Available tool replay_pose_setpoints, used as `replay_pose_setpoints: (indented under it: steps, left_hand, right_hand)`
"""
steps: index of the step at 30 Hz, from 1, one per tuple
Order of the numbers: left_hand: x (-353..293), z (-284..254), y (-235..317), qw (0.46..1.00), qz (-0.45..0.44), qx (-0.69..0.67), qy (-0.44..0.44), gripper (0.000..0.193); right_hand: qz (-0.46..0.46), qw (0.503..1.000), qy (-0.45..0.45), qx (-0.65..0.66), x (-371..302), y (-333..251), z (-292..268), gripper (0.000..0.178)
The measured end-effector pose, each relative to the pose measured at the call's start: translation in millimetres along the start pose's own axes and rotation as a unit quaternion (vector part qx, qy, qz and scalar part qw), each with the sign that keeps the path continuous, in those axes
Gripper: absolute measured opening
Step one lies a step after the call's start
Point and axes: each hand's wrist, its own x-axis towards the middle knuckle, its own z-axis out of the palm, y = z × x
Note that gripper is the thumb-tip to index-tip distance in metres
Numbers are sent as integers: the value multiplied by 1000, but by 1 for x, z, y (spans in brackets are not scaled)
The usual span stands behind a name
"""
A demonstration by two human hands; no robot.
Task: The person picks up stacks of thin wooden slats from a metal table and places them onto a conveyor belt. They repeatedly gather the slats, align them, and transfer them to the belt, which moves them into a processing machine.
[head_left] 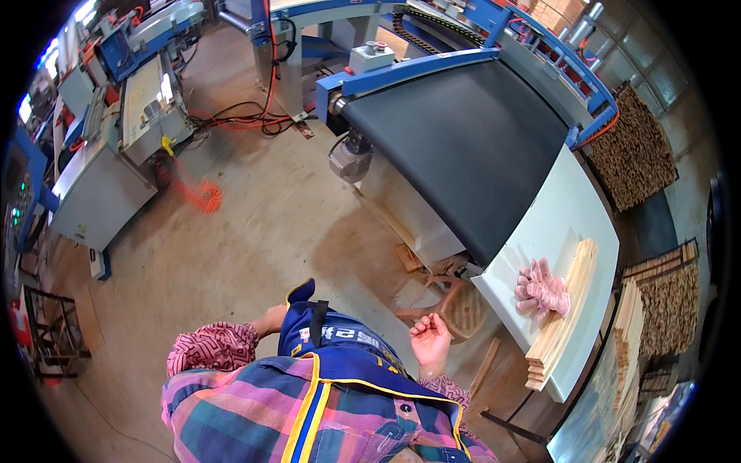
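Observation:
My right hand (430, 341) hangs in the air in front of my body, right of the blue apron (343, 339). Its palm is turned up, the fingers are loosely curled and apart, and nothing lies in it. My left hand (270, 319) is at the apron's left edge, with its fingers hidden behind the cloth. Nearest to the right hand is a brown plastic chair (465, 312). Farther right, a pair of pinkish work gloves (543, 288) rests on a white sloping table (559, 224), against a stack of wooden strips (567, 309).
A black conveyor belt (463, 147) in a blue frame runs ahead to the right. Machines (116, 177) stand at left, with a coiled orange air hose (202, 197) near them. Cables (262, 119) lie on the floor. Bundled wood (633, 150) is stacked far right.

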Motion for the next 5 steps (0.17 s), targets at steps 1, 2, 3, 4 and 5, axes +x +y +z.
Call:
replay_pose_setpoints:
  steps: [1,2,3,4,5]
  left_hand:
    - [-3,5,5,991,64,-119,10,54]
    - [-5,8,10,964,127,-233,21,55]
    - [-8,12,14,920,189,-342,33,56]
    - [-12,18,19,859,249,-445,45,57]
    - [-29,70,2,861,246,-443,50,57]
  right_hand:
    - [0,1000,-9,-9,1,0,6,8]
    - [8,1000,-10,-16,1,1,9,8]
    - [15,1000,-12,-23,1,2,12,8]
    - [22,999,-15,-30,0,2,15,8]
    - [34,999,-5,-42,1,5,16,9]
